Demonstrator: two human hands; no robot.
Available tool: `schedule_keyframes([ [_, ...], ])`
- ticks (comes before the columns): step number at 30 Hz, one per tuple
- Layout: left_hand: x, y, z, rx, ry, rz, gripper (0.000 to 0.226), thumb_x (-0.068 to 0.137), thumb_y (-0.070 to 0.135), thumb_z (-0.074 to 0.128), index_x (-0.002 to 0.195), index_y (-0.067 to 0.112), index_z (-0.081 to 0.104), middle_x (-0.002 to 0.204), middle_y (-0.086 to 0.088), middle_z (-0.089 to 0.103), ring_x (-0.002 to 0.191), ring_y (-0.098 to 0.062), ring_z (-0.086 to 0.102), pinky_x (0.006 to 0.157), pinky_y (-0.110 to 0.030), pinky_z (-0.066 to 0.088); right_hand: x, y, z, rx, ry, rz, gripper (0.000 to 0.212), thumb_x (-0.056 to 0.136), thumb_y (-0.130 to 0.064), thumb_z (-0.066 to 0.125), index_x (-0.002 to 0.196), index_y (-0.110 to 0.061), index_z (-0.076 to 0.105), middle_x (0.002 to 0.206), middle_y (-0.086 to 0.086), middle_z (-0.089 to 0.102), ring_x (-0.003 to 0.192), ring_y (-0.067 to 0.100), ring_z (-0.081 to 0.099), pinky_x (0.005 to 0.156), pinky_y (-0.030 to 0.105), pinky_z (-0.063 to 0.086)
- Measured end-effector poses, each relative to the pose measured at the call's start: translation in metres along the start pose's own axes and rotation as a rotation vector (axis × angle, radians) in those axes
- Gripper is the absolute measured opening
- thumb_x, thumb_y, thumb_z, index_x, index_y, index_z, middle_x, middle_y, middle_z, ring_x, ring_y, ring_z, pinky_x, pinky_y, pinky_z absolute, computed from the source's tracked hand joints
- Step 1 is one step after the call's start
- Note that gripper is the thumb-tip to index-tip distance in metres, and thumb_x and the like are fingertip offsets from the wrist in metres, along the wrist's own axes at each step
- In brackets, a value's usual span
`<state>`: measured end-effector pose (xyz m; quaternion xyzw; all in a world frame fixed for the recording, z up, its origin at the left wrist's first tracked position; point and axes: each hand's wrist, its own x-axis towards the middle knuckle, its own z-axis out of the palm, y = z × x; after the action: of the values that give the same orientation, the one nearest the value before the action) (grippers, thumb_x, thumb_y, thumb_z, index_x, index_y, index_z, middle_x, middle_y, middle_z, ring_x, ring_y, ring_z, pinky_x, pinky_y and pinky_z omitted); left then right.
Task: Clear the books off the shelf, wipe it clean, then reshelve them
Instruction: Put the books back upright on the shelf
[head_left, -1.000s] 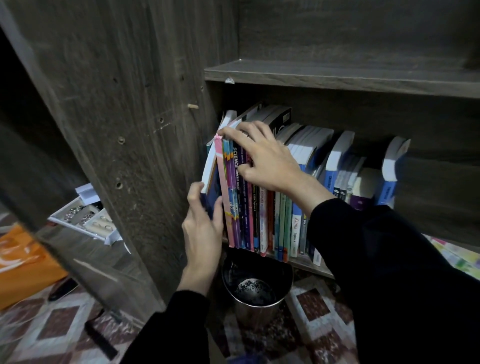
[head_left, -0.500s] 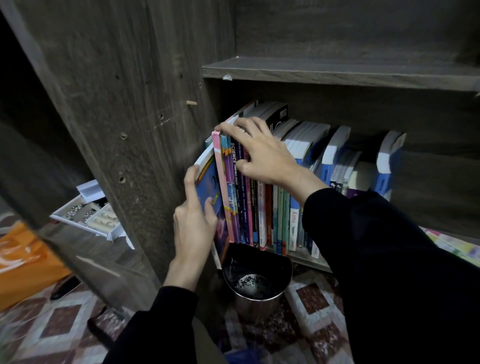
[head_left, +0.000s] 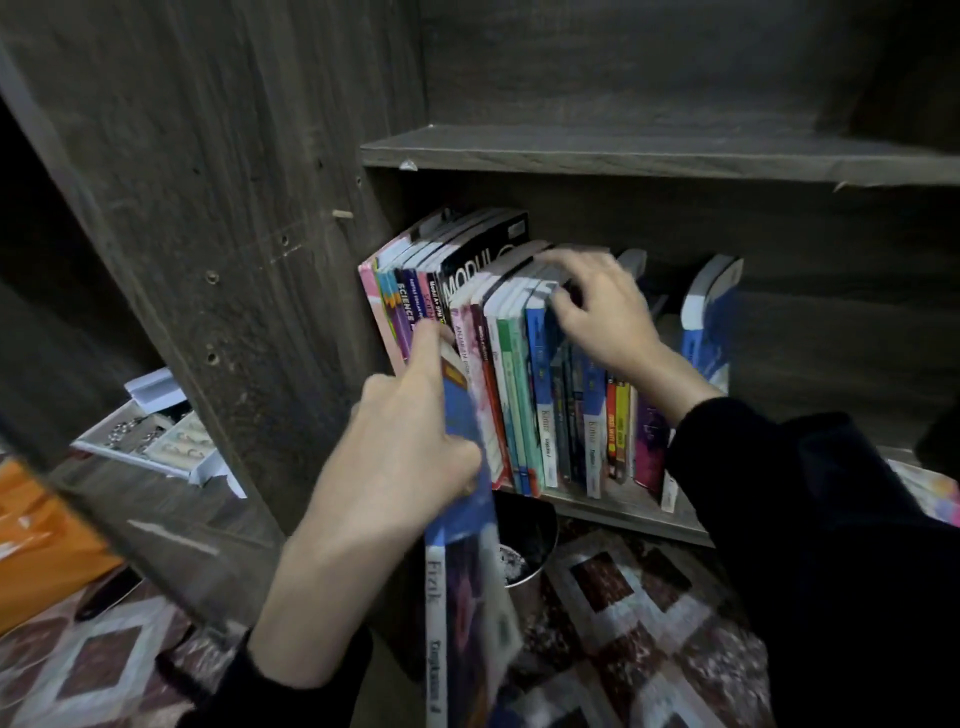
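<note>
A row of upright books (head_left: 524, 395) fills the left and middle of the lower wooden shelf (head_left: 628, 512). My left hand (head_left: 400, 457) grips a blue book (head_left: 462, 561) with "Fizik" on its spine, held out in front of the shelf and hanging down past its edge. My right hand (head_left: 597, 306) reaches over the tops of the middle books, fingers curled on their upper edges. One blue-and-white book (head_left: 706, 322) leans alone further right.
An upper shelf board (head_left: 649, 156) hangs above the books. A metal bin (head_left: 524, 551) stands on the patterned floor just below the shelf edge. A white box (head_left: 156, 441) of small items and an orange bag (head_left: 41, 545) lie left of the cabinet's side panel (head_left: 234, 208).
My left hand has pulled the blue book out of the row's left end and down toward me. My right hand has slid right from the leftmost spines to the middle books.
</note>
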<state>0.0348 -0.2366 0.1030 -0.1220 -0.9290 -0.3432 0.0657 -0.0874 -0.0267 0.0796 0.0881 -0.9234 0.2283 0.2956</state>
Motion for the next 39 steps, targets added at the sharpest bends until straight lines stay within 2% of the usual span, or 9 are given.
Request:
schedule_keyframes([
  [3,0.000,0.008,0.009,-0.032,-0.056,0.010,0.063,0.077,0.000,0.057,0.120,0.036,0.027,0.096,-0.006,0.061,0.083,-0.025,0.063,0.066,-0.045,0.057,-0.012,0.014,-0.007,-0.158,-0.106,-0.027,0.032,0.090,-0.017,0.049,0.121,-0.017,0.060,0.120,0.008,0.061,0.120,0.026,0.047,0.096,0.039,0.033],
  [9,0.003,0.013,0.022,-0.051,-0.106,0.033,0.058,0.080,-0.001,0.056,0.111,0.038,0.028,0.089,-0.004,0.061,0.075,-0.019,0.065,0.059,-0.043,0.057,-0.018,0.015,-0.001,-0.680,-0.371,-0.226,0.041,0.091,-0.035,0.049,0.128,-0.022,0.057,0.143,0.009,0.040,0.142,0.028,0.020,0.113,0.055,0.008],
  [13,0.001,0.010,0.023,0.005,-0.139,0.004,0.059,0.081,0.003,0.058,0.109,0.044,0.026,0.086,0.000,0.061,0.076,-0.017,0.063,0.066,-0.041,0.057,-0.023,0.011,0.008,-0.900,-0.349,-0.317,0.038,0.091,-0.042,0.049,0.123,-0.026,0.063,0.147,0.017,0.029,0.143,0.037,0.012,0.108,0.069,-0.006],
  [16,0.002,0.012,0.020,0.039,-0.169,-0.003,0.062,0.080,0.001,0.058,0.113,0.043,0.026,0.089,-0.002,0.061,0.074,-0.018,0.064,0.057,-0.039,0.057,-0.026,0.017,0.007,-0.884,-0.318,-0.320,0.036,0.093,-0.047,0.046,0.122,-0.034,0.063,0.151,0.014,0.023,0.143,0.039,0.010,0.105,0.073,-0.007],
  [21,-0.001,0.021,0.013,0.025,-0.198,0.009,0.063,0.080,-0.001,0.059,0.114,0.043,0.028,0.092,-0.008,0.066,0.077,-0.027,0.068,0.052,-0.047,0.055,-0.029,0.026,0.007,-0.812,-0.285,-0.281,0.042,0.089,-0.061,0.048,0.115,-0.033,0.066,0.151,0.012,0.025,0.141,0.039,0.016,0.104,0.074,0.000],
  [24,-0.002,0.026,0.009,0.009,-0.195,0.037,0.058,0.081,0.001,0.061,0.110,0.043,0.031,0.083,0.003,0.067,0.071,-0.013,0.067,0.052,-0.040,0.055,-0.035,0.030,0.012,-0.805,-0.218,-0.206,0.042,0.083,-0.065,0.054,0.100,-0.030,0.071,0.143,0.012,0.036,0.134,0.039,0.027,0.104,0.075,0.002],
  [29,-0.004,0.031,0.006,-0.012,-0.195,0.059,0.055,0.080,0.001,0.060,0.108,0.042,0.035,0.077,0.005,0.065,0.068,-0.003,0.062,0.050,-0.028,0.053,-0.042,0.026,0.028,-0.770,-0.125,-0.087,0.027,0.078,-0.046,0.068,0.092,-0.023,0.071,0.137,0.018,0.041,0.130,0.044,0.030,0.101,0.077,0.015],
  [34,-0.006,0.026,0.003,-0.034,-0.182,0.062,0.056,0.082,-0.002,0.061,0.112,0.038,0.036,0.072,0.011,0.062,0.069,0.012,0.059,0.042,-0.021,0.051,-0.048,0.029,0.034,-0.659,-0.101,-0.069,0.026,0.078,-0.038,0.070,0.096,-0.020,0.067,0.144,0.017,0.032,0.135,0.045,0.022,0.092,0.063,0.041],
  [39,-0.003,0.026,-0.012,-0.007,-0.056,0.111,0.062,0.076,0.000,0.065,0.109,0.044,0.037,0.076,0.012,0.065,0.076,-0.008,0.062,0.053,-0.020,0.050,-0.052,0.040,0.036,-0.612,-0.038,-0.078,0.027,0.076,-0.039,0.075,0.090,-0.016,0.070,0.144,0.012,0.026,0.131,0.048,0.026,0.087,0.065,0.046],
])
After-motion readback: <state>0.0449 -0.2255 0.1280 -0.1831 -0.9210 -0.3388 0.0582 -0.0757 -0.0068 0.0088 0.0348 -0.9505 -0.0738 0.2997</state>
